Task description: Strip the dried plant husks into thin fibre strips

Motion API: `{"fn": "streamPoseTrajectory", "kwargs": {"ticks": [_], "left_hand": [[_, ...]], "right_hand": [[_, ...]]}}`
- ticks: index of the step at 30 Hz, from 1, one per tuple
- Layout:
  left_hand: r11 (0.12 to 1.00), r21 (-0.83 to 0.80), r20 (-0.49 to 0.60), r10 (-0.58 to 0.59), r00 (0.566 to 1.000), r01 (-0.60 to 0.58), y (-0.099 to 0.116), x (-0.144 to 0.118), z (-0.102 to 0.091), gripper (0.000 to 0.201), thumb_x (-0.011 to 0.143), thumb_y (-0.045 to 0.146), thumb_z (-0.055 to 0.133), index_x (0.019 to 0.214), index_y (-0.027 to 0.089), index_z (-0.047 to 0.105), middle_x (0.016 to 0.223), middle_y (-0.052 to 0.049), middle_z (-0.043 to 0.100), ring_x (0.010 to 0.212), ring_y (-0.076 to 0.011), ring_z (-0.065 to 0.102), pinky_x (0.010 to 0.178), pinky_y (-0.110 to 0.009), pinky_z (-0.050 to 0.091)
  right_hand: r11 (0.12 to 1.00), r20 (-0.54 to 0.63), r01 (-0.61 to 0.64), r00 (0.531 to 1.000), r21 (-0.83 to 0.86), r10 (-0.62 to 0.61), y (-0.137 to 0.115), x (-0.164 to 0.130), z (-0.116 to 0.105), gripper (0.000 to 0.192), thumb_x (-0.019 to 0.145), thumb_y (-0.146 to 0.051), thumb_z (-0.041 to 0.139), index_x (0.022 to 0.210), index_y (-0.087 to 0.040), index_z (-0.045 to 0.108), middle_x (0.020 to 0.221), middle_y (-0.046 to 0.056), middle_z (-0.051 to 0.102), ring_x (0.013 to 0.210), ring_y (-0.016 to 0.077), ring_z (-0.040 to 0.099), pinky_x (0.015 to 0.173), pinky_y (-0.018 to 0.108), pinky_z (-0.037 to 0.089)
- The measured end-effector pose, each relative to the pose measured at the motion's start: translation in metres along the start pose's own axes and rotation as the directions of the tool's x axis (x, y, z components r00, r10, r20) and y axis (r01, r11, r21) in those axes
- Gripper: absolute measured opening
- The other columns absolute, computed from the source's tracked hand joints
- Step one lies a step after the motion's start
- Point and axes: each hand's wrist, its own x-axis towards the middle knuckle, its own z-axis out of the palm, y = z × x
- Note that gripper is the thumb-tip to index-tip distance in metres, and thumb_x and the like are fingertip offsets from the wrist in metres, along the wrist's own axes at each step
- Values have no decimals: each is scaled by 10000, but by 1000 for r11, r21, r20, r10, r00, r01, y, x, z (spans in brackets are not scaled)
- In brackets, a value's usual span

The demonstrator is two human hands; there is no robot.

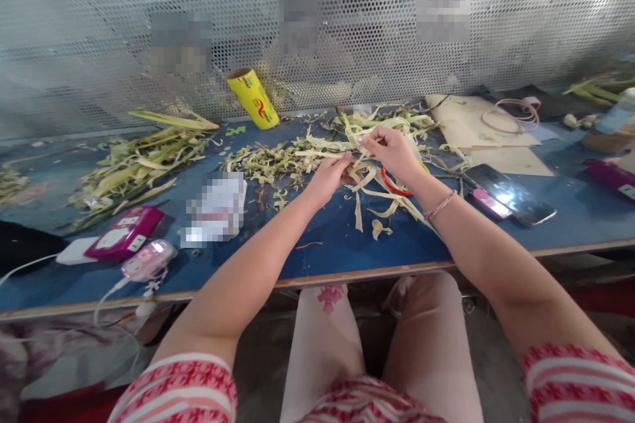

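Observation:
My left hand is closed over the front of a heap of pale yellow-green plant strips on the blue table. Its fingertips grip a pale plant stalk that sticks out to the left. Just to the right and slightly higher, my right hand has thumb and fingers pinched together on a thin pale leaf strip. A red ring-shaped edge shows beneath the right wrist, partly covered by strips. Smaller curled scraps lie left of my hands.
Behind the table rises a perforated metal panel. A yellow cardboard tube leans near it. More plant stalks lie left, with a purple box and a white pouch. At right are a phone and cardboard sheets.

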Motion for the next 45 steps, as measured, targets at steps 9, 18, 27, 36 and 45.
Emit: {"fn": "streamPoseTrajectory", "kwargs": {"ticks": [9, 18, 27, 36, 45], "left_hand": [[999, 31, -19, 18, 1000, -18, 1, -1, 2, 271, 948, 312, 502, 791, 143, 644, 716, -33, 681, 660, -131, 648, 705, -284, 572], [946, 284, -61, 179, 982, -154, 1, -4, -1, 327, 942, 412, 526, 759, 162, 631, 678, -5, 633, 636, -133, 617, 650, -249, 495], [948, 265, -66, 201, 977, -177, 4, -9, 2, 247, 942, 333, 522, 756, 181, 576, 635, 22, 518, 546, -96, 491, 555, -219, 421], [900, 390, -132, 261, 956, -192, 9, -9, 0, 411, 948, 462, 527, 637, 199, 470, 564, 28, 459, 524, -108, 445, 568, -241, 373], [815, 542, -136, 326, 936, -205, 15, -11, 5, 329, 970, 262, 494, 648, 198, 493, 645, 14, 514, 654, -141, 519, 674, -251, 378]], "right_hand": [[998, -4, 45, 999, -50, -45, -3, -4, 1, 429, 806, -527, 717, 644, -225, 460, 500, -64, 312, 510, 98, 260, 540, 303, 200], [998, 97, 67, 993, -18, -65, -2, -7, 11, 449, 753, -575, 731, 624, -217, 491, 523, -52, 404, 522, 98, 321, 525, 287, 230], [997, 134, 82, 988, -2, -81, -5, -14, 18, 433, 742, -547, 743, 700, -225, 458, 607, -51, 416, 571, 110, 361, 566, 282, 300], [995, 13, 85, 996, 56, -86, 11, -4, 17, 200, 896, -368, 575, 774, -222, 514, 705, -19, 452, 692, 142, 438, 685, 302, 375], [992, 17, 97, 995, 79, -99, 1, -7, 12, 314, 712, -461, 764, 707, -201, 587, 627, -25, 536, 578, 112, 411, 566, 286, 325]]}}
